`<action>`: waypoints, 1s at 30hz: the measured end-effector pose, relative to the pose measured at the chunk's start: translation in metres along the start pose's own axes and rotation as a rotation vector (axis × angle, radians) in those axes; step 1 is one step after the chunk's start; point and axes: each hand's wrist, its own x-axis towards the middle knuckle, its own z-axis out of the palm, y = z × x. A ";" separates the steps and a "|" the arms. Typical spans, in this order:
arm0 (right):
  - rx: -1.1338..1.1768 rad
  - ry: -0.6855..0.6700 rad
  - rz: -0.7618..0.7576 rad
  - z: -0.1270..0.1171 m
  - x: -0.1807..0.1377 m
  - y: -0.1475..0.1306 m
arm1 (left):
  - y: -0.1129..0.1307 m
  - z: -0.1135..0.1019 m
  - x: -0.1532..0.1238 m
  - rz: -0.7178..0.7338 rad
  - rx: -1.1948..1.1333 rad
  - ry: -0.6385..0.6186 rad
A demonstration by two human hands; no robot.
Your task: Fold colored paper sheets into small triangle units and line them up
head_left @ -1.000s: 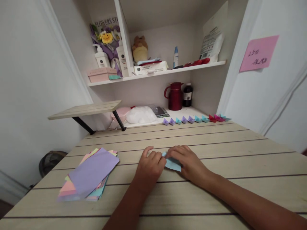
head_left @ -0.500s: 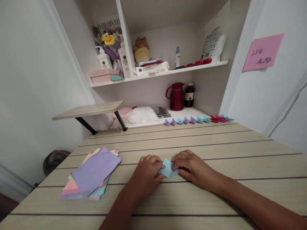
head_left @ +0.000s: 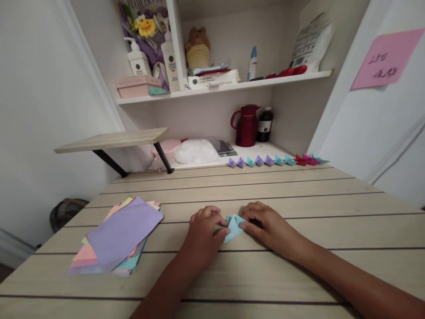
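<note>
A small folded sheet of light blue paper (head_left: 235,227) is held just over the middle of the table, one pointed fold facing me. My left hand (head_left: 206,228) pinches its left side between thumb and index finger. On the right edge, the thumb and fingers of my right hand (head_left: 262,223) are closed on it. Part of the paper is hidden behind the fingertips. To the left lies a fanned stack of coloured paper (head_left: 124,235), with a purple sheet on top.
Several small folded paper boats (head_left: 268,160) in purple, blue and red line the table's back edge. A small raised wooden shelf (head_left: 113,139) stands back left. Behind are a red jug (head_left: 246,126), a dark bottle (head_left: 264,125) and a white plastic bag (head_left: 196,151).
The blue paper has gone from a flatter, spread shape to a pointed fold between my fingers. Both hands have shifted their grip slightly. The camera view has moved a little closer.
</note>
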 end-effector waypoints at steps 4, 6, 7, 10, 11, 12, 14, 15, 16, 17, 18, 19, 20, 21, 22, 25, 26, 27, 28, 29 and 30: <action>-0.027 0.010 0.039 0.003 0.003 -0.003 | -0.001 0.002 -0.001 0.005 0.015 -0.002; -0.034 0.009 0.059 0.004 0.005 -0.002 | -0.003 0.003 -0.002 0.026 0.023 0.013; -0.034 0.005 0.074 0.005 0.005 -0.002 | -0.003 0.003 -0.002 0.043 0.030 0.027; -0.044 -0.010 0.137 0.005 0.007 0.000 | -0.004 0.001 -0.003 0.135 0.088 0.055; -0.056 -0.012 0.157 0.006 0.007 0.000 | -0.004 0.000 -0.003 0.174 0.124 0.056; -0.073 -0.012 0.173 0.006 0.007 -0.001 | -0.004 -0.001 -0.004 0.211 0.166 0.051; -0.111 -0.009 0.196 0.006 0.007 -0.002 | -0.003 -0.002 -0.004 0.268 0.247 0.036; -0.132 -0.005 0.198 0.006 0.007 -0.003 | -0.003 -0.003 -0.004 0.289 0.281 0.027; -0.153 0.000 0.196 0.006 0.007 -0.003 | -0.002 -0.003 -0.003 0.306 0.311 0.018; -0.171 0.008 0.193 0.006 0.007 -0.002 | -0.001 -0.003 -0.003 0.322 0.337 0.010; -0.187 0.020 0.191 0.005 0.006 -0.001 | 0.001 -0.004 -0.003 0.335 0.360 0.004; -0.200 0.034 0.193 0.004 0.006 0.002 | 0.002 -0.004 -0.003 0.346 0.378 -0.001; -0.213 0.048 0.199 0.002 0.005 0.006 | 0.003 -0.005 -0.004 0.357 0.392 -0.004; -0.222 0.062 0.208 0.000 0.005 0.010 | 0.003 -0.006 -0.004 0.364 0.402 -0.004; -0.229 0.077 0.218 -0.003 0.004 0.014 | 0.004 -0.006 -0.004 0.369 0.410 -0.003; -0.227 0.096 0.224 -0.008 0.003 0.025 | 0.004 -0.006 -0.005 0.393 0.432 0.002; -0.220 0.098 0.223 -0.008 0.003 0.027 | 0.004 -0.006 -0.005 0.409 0.439 0.002; -0.210 0.101 0.221 -0.008 0.003 0.028 | 0.004 -0.005 -0.004 0.426 0.444 -0.002; -0.194 0.106 0.217 -0.007 0.004 0.029 | 0.004 -0.003 -0.004 0.441 0.446 -0.010; -0.166 0.114 0.213 -0.007 0.004 0.029 | 0.003 -0.002 -0.004 0.451 0.443 -0.022; -0.119 0.121 0.209 -0.008 0.004 0.028 | 0.003 -0.001 -0.004 0.451 0.436 -0.036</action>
